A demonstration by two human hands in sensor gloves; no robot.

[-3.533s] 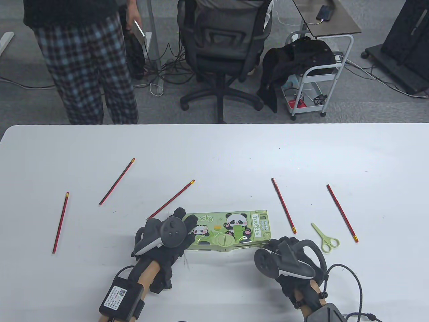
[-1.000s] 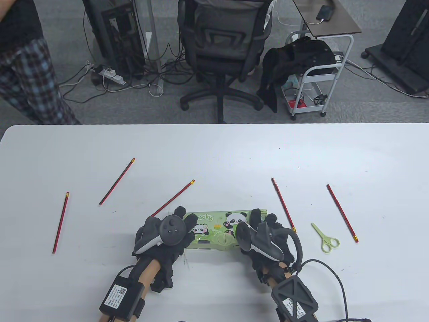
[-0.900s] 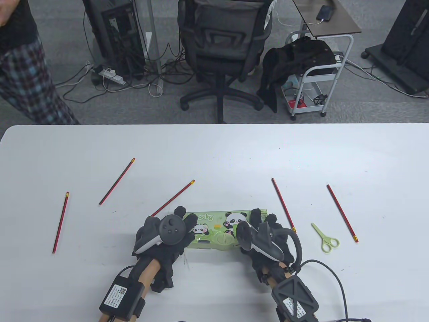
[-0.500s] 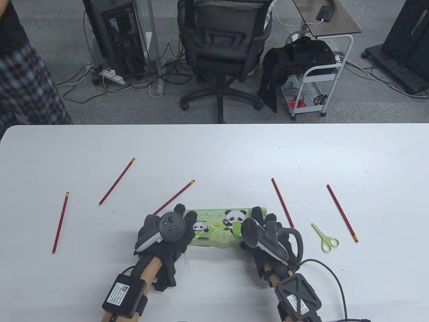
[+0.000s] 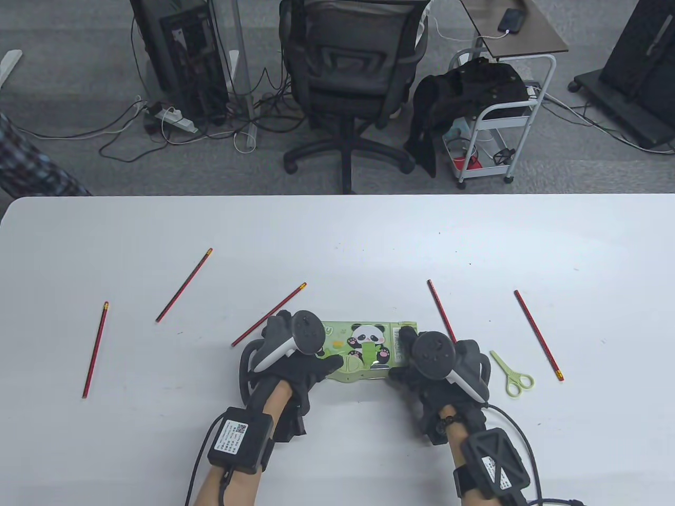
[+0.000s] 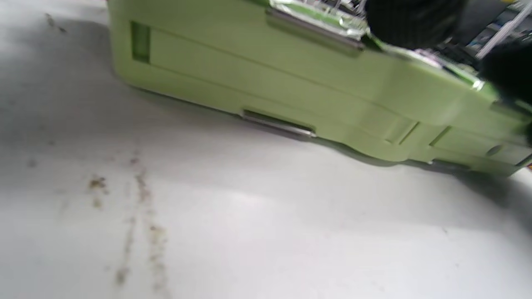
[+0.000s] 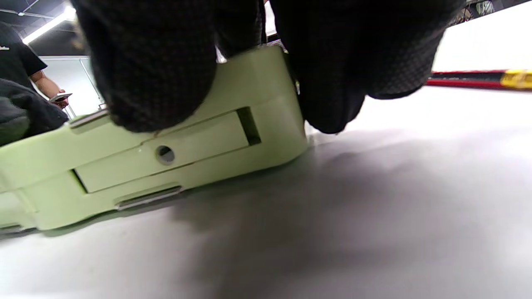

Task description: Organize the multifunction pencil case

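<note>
we had the green plastic pencil case with the panda print (image 5: pixel 364 350) lying flat on the white counter (image 5: pixel 337 237), near its front edge, and it looked unopened. our left hand (image 5: pixel 295 353) gripped its left end, fingers curled over the lid and the thumb lying across the top by the round catch. our right hand (image 5: pixel 430 363) clamped the right end, fingertips (image 7: pixel 158 70) wrapped over the corner and pressing down on it.

the risk we judged here was the lid. if we pried it while both hands pressed on the top, it would likely stay closed or spring open suddenly, and the case could skid on the smooth counter. a skid might knock the nearest red pencil (image 5: pixel 443 319) or the small green scissors (image 5: pixel 512 373) just beside our right hand. the other red pencils lay well apart.
</note>
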